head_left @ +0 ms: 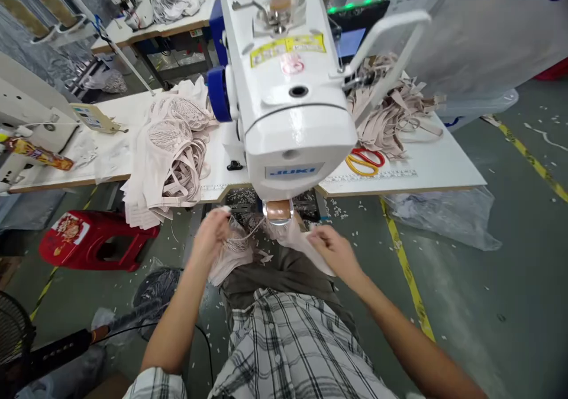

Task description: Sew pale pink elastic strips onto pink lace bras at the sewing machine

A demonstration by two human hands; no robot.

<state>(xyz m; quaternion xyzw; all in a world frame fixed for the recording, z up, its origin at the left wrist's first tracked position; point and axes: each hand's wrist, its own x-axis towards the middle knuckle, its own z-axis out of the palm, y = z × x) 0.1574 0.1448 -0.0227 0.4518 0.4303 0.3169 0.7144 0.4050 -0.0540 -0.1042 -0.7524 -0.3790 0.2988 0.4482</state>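
Observation:
A white sewing machine (pixel 288 91) rises in front of me, its head hanging over the table edge. Below the head, my left hand (pixel 212 233) is closed on a pale pink lace garment piece (pixel 235 251) that lies across my lap. My right hand (pixel 335 251) pinches the other end of the same pale fabric, just right of the needle area (pixel 278 211). Both hands sit close under the machine head.
A heap of pale pink lace pieces and straps (pixel 171 150) lies on the white table (pixel 426 168) at the left, and another heap (pixel 390 115) at the right. Red and yellow scissors handles (pixel 364 161) lie near the edge. A red stool (pixel 95 239) stands on the floor at left.

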